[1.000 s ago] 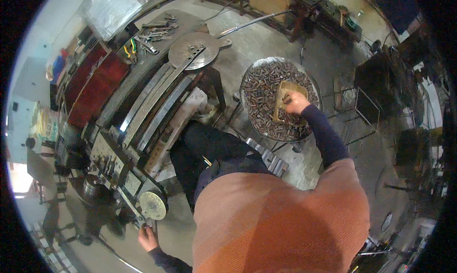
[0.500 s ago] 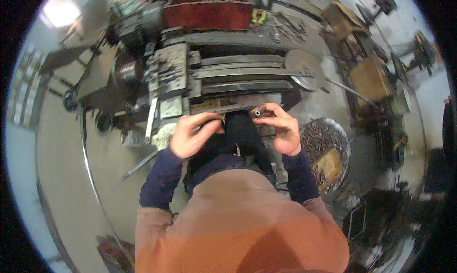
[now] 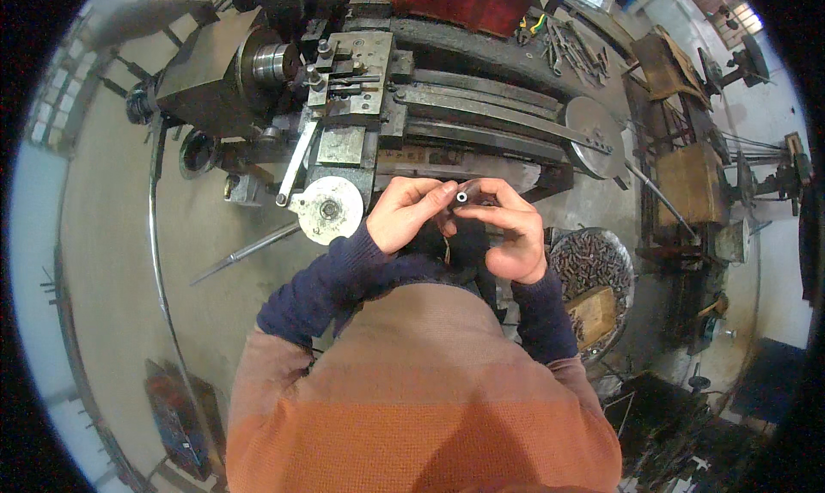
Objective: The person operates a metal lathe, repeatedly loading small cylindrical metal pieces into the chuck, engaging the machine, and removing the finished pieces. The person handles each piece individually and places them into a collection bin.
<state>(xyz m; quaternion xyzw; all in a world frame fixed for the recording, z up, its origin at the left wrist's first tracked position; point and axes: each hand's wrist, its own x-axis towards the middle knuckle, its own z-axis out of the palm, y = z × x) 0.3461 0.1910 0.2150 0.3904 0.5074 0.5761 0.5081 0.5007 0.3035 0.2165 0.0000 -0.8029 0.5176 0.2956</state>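
Item: short dark metal tube with a pale open end (image 3: 464, 194), held at chest height in front of the grey metal lathe (image 3: 412, 106).

Position: we hold the tube between both hands, above our lap and just short of the lathe's round pale handwheel (image 3: 328, 208). Its long axis runs roughly left to right and slightly away from us, the bright bore end facing the camera.

Left hand (image 3: 411, 211): fingers curled, thumb and forefinger pinched near the tube's open end; we cannot tell how firmly they grip.

Right hand (image 3: 511, 231): fingers bent around the far part of the tube, which lies under them and is mostly hidden. Both hands touch it; the right one covers more of its length.

Surroundings: round metal basin of dark scrap pieces (image 3: 597, 274) low at our right, with a yellow-brown wooden block (image 3: 593, 314) in it.

Change: half a second ago both hands already met in front of the lathe; a full second ago our right hand reached into the basin, our left hung low behind us.
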